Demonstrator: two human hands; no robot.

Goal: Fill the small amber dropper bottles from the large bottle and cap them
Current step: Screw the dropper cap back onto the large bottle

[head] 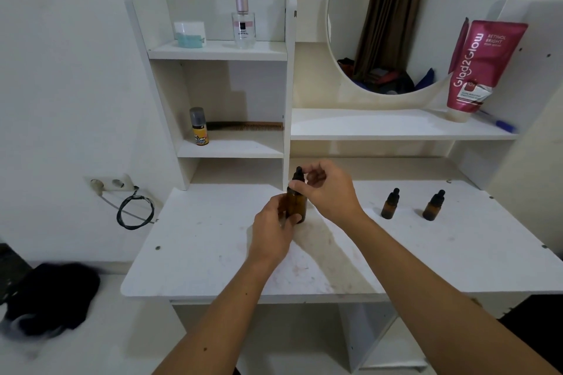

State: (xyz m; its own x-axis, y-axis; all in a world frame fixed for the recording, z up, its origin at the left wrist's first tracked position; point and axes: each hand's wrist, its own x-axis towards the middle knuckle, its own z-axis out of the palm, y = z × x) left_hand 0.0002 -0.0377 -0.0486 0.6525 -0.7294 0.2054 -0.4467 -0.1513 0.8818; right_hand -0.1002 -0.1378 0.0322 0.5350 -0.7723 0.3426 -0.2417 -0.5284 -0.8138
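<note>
While left hand [272, 230] grips bottle [296, 203], right hand [327, 189] atop.

The left hand [271, 231] grips the large amber bottle [296, 202] upright on the white desk [195, 237], while the right hand [327, 189] pinches its black dropper cap [298, 176]. Two small capped bottles [390, 204] [433, 205] stand to the right, well apart from it.
</note>
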